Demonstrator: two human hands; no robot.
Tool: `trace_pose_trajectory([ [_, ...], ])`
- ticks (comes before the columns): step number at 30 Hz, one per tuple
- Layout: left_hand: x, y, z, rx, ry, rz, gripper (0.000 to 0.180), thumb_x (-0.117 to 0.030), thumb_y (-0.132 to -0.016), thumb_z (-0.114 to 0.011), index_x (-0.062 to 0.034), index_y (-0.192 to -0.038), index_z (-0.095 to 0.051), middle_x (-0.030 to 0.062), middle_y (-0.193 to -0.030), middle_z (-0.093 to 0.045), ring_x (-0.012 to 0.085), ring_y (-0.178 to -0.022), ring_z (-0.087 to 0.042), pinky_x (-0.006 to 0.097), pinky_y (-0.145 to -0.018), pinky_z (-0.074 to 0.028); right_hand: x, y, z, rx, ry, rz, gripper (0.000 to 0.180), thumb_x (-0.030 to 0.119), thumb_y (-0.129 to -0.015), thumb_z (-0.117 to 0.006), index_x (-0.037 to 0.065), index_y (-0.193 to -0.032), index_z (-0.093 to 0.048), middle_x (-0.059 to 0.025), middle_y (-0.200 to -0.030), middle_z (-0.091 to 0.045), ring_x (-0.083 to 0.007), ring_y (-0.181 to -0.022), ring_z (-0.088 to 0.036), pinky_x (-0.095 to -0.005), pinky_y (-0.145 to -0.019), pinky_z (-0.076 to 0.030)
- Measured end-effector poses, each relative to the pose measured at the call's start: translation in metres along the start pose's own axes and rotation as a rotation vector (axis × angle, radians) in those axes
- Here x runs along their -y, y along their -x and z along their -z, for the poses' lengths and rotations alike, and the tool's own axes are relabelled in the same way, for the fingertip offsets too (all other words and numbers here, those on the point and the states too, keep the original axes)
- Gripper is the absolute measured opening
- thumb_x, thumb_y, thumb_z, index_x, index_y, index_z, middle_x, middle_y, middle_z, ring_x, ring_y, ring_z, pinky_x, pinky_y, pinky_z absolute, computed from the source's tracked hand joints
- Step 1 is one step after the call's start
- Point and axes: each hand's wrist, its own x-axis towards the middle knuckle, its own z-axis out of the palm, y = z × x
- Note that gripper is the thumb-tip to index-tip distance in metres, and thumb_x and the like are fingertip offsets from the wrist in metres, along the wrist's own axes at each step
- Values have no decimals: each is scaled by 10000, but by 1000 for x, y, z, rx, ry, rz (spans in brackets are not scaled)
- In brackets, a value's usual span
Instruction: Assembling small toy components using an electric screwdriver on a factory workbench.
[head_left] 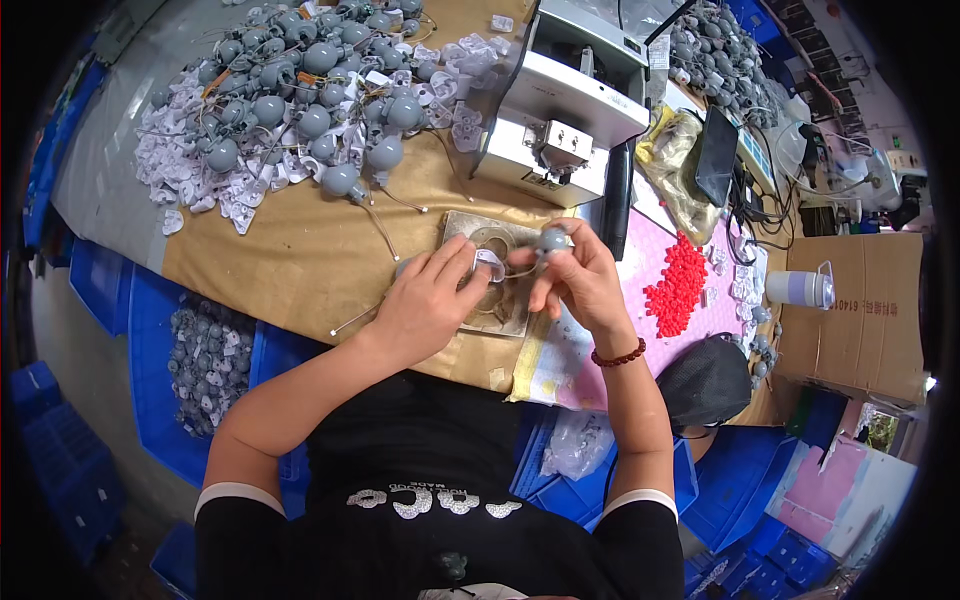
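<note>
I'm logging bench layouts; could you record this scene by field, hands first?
Left hand: fingers at a small white piece
Right hand: pinching a grey round part
Below left hand: square plate
Upper left: heaped grey bulb-like parts, white plastic pieces
Beyond plate: white-and-black machine
Right: small red parts on pink sheet

My left hand (pixel 428 297): palm down, fingers bent, tips toward my right fingers, grip unclear. Right hand (pixel 583 272): near those tips, thumb and index pinching, others loosely curled. Left forearm (pixel 312 385) slants behind its fingers; right forearm (pixel 638 405) steeper.
</note>
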Motion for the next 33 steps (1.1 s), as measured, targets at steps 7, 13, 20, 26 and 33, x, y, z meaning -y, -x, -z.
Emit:
trace_pose_trajectory([
  [7,4,-1,4,0,86,-3,353,-57,-760,-715,-43,-1111,-676,158,-1215,-603,336,-1257,-561,427,-926,-485,-17,-18,-20,-256,860,153,324,179,-789,-868,-13,-957,-669,-47,-913,-659,-82,-702,-591,-232,-634,-486],
  [13,6,-2,4,-26,120,-9,293,-102,-793,-682,-7,-1067,-639,176,-1170,-608,339,-1234,-557,426,-942,-476,-30,-15,-28,-341,1200,319,385,220,-750,-881,-4,-987,-677,-98,-815,-616,-215,-693,-613,-338,-613,-506],
  [20,-6,-31,12,29,168,165,490,-130,-793,-736,-72,-1257,-588,96,-1163,-610,281,-1079,-597,417,-909,-453,-31,-15,-35,-381,1097,261,485,162,-809,-832,22,-1208,-595,-70,-844,-602,-184,-676,-583,-312,-598,-488],
  [26,1,-30,6,-1,93,101,449,-121,-765,-734,-62,-1196,-623,74,-1047,-618,261,-1018,-594,390,-861,-455,16,-24,25,-775,1249,728,309,61,-910,-669,-16,-1204,-612,-155,-1043,-608,-224,-835,-597,-313,-717,-493],
  [33,0,-39,5,-27,94,94,359,-90,-745,-719,-61,-1094,-638,70,-947,-610,255,-937,-605,389,-820,-461,30,-51,92,-864,1229,298,629,239,-860,-755,-79,-1341,-504,-183,-916,-705,-278,-789,-690,-356,-722,-538],
])
